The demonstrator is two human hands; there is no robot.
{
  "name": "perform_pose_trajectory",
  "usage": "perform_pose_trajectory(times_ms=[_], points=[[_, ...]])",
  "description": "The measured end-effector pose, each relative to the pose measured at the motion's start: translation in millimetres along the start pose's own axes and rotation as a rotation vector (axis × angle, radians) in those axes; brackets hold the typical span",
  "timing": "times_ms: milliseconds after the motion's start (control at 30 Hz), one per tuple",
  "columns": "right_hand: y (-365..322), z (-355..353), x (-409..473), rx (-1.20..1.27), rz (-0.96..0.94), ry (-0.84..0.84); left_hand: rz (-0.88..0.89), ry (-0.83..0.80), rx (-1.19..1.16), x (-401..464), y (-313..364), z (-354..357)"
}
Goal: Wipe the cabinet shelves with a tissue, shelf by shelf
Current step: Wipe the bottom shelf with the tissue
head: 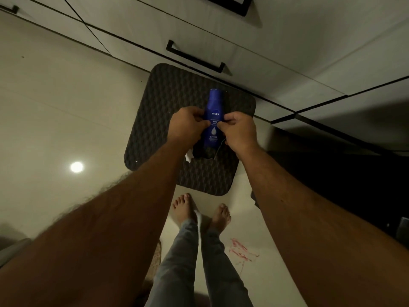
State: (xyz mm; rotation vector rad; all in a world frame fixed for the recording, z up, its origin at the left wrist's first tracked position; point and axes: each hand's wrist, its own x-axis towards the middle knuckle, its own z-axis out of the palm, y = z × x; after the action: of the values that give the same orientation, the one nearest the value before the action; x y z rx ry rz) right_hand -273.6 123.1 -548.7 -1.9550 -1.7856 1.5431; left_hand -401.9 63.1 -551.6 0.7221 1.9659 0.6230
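We've got both hands on the blue Nivea bottle (213, 120): left hand (188, 126) and right hand (238, 131) pinch its sides over the dark mat (155, 120). White tissue (188, 156) scrap pokes out under our left wrist.

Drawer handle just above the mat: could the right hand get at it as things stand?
Probably not at once: the right hand and left hand both hold the blue lotion bottle. The path to the drawer handle looks free otherwise.

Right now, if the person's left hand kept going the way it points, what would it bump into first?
Little room: the left hand already grips the blue lotion bottle. Pushing on, it would probably meet the right hand on the other side, though depth is unclear.
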Motion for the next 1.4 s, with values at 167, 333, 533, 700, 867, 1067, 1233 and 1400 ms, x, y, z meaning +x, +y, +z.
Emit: perform_pose_trajectory(times_ms=[167,333,533,700,867,1067,1233,1400], points=[[1.6,-0.6,-3.1,-0.021,-0.035,0.022,0.013,-0.001,0.035,-1.1,0.4,-0.2],[-0.5,-7.5,-6.2,-0.073,-0.078,0.048,0.023,0.04,0.013,-4.9,-2.0,-5.2],[-6.1,-20.3,-23.4,-0.109,-0.131,0.077,0.023,0.151,-0.02,-27.7,-17.9,-27.4],[-14.4,0.4,-54.9,-0.12,-0.19,-0.05,-0.029,0.221,0.025,-55.3,-38.1,-48.5],[-18.5,38.4,-70.8,-0.364,-0.28,-0.189,-0.075,0.269,0.022,-78.2,-60.8,-58.3],[-19.0,68.6,-66.4,-0.645,-0.376,-0.088,-0.063,0.316,0.069,-97.8,-77.7,-64.3],[-15.8,78.7,-66.3,-0.825,-0.409,-0.039,-0.024,0.315,0.073,-108.3,-82.8,-70.4],[-13.2,58.0,-88.9,-0.618,-0.404,-0.004,0.023,0.299,0.124,-124.2,-75.1,-72.1]])
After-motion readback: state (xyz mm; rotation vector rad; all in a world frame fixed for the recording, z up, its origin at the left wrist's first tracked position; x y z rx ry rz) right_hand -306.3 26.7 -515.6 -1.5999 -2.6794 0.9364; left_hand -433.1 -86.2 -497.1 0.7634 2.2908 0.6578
